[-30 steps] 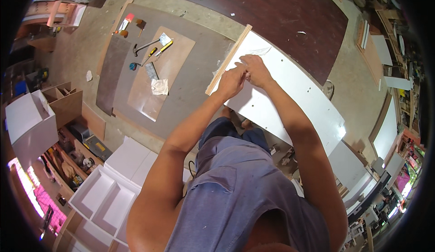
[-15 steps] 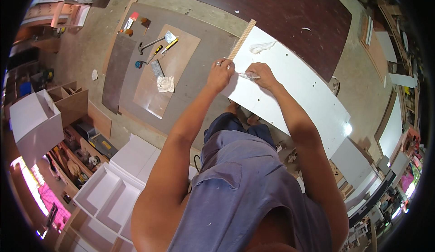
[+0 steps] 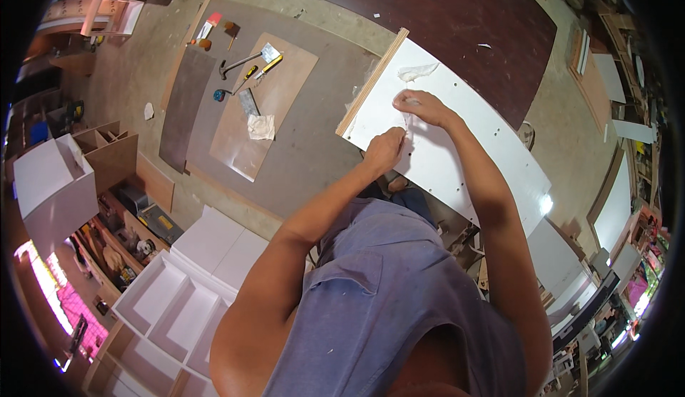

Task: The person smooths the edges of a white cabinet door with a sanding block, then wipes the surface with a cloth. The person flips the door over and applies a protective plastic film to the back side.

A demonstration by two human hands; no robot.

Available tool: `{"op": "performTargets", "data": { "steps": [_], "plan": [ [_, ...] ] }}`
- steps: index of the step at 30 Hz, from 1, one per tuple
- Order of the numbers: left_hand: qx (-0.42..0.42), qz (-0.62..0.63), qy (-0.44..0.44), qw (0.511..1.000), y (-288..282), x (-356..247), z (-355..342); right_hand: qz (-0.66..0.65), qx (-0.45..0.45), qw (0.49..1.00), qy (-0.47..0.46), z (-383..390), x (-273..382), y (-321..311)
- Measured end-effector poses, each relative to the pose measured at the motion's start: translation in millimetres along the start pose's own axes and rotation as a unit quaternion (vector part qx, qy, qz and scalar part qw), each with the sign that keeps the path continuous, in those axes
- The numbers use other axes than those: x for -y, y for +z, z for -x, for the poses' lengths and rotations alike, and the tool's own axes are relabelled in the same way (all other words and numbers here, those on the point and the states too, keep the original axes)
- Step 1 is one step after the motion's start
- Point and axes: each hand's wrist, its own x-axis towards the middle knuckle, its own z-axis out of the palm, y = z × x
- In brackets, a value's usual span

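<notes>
A long white board (image 3: pixel 492 161) with several small holes lies before me, bare plywood showing along its left end edge (image 3: pixel 372 83). Over its near left part, my left hand (image 3: pixel 385 150) is closed, its fingertips pressed together. My right hand (image 3: pixel 426 107) is curled just beyond and to the right, thumb against fingers. Between the two runs a thin translucent strip (image 3: pixel 407 121), like plastic film; its ends are hidden in my fingers. A crumpled white cloth or paper (image 3: pixel 417 72) rests on the board beyond my right hand.
A brown panel (image 3: pixel 267 90) at left carries a hammer (image 3: pixel 242 64), yellow-handled tools (image 3: pixel 270 66), a scraper-like plate (image 3: pixel 248 102) and a folded cloth (image 3: pixel 261 127). A dark red sheet (image 3: pixel 442 22) lies at the far side. White divided drawers (image 3: pixel 175 304) stand at lower left.
My left hand has left the board's plywood end and come nearer and rightward. My right hand has moved slightly farther away. The film between them now slants toward me.
</notes>
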Motion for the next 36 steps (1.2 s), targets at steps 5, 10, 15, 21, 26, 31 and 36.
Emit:
{"op": "performTargets", "data": {
  "steps": [5,10,15,21,26,31,36],
  "plan": [
    [-0.106,0.059,-0.039,0.992,-24,21,35,0.264,-0.005,0.964,-0.003,-9,56,21],
    [-0.186,-0.120,-0.194,0.956,-41,72,52,0.322,-0.105,0.935,-0.107,-5,28,82],
    [-0.176,-0.175,-0.150,0.957,-32,77,57,0.308,-0.158,0.926,-0.152,7,11,112],
    [-0.229,-0.148,-0.152,0.950,-25,80,52,0.302,-0.201,0.914,-0.181,22,1,117],
    [-0.197,-0.236,-0.135,0.942,-27,81,49,0.275,-0.196,0.930,-0.147,19,8,115],
    [-0.144,-0.233,-0.144,0.951,-28,88,46,0.275,-0.213,0.924,-0.158,22,15,116],
    [-0.117,-0.138,-0.091,0.979,-31,66,41,0.230,-0.218,0.927,-0.202,6,10,127]
  ]
}}
